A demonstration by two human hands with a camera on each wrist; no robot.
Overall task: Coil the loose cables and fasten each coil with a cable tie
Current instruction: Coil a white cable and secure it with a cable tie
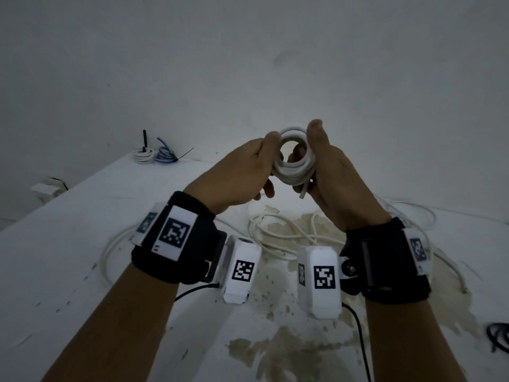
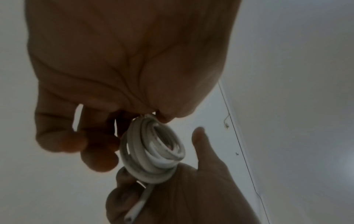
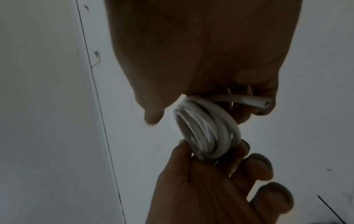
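Nearest, on the desk (image 1: pixel 82 216) under the wrists, loose white cables (image 1: pixel 278 232) sprawl in slack, tangled loops over a stained, flaking patch; a dark cable (image 1: pixel 498 337) curls at the right edge. Above that, both hands hold a white coil (image 1: pixel 293 161) up in the air: left hand (image 1: pixel 237 175) pinches its left side w/ thumb on the rim and fingers curled behind, right hand (image 1: pixel 330 172) cups the other side, thumb up, fingers thru the ring. The cable looks smooth, round, fairly stiff plastic, wound in approx. four or five uneven turns, cut end (image 1: pixel 303 193) poking out loose at the bottom. Main risk: no tie on it yet, so if either grip eases to reach for one, the springy turns prob. fan out and the free end unwinds. Loops already sit unevenly, so a tie could miss one. Far back by the wall, two finished coils, white (image 1: pixel 142 156) and blue (image 1: pixel 164 157), wear black ties (image 1: pixel 184 154).
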